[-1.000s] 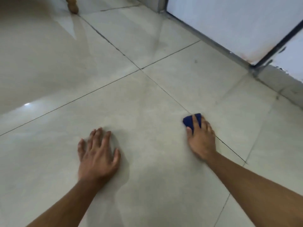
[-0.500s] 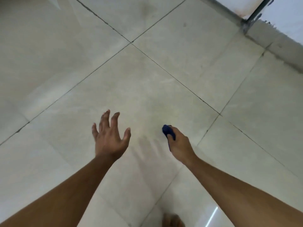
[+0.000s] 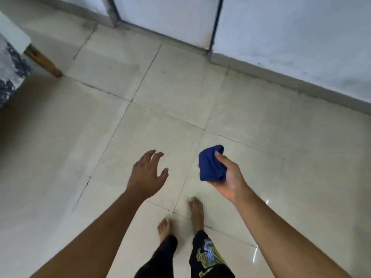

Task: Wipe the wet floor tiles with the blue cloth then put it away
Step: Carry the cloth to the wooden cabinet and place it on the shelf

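The blue cloth is bunched into a wad and held up in the air by my right hand, palm turned up, thumb and fingers curled round it. My left hand hovers beside it to the left, fingers spread and loosely bent, holding nothing. Both hands are well above the glossy beige floor tiles. My bare feet stand on the tiles right below the hands.
A white wall with a grey skirting runs along the back and right. A dark-framed door panel is at the top middle. A piece of furniture with a wooden leg and patterned fabric sits at the far left.
I have risen from the floor. My right hand lifted the cloth off the tiles and turned palm up. My left hand came off the floor and now hangs in the air.
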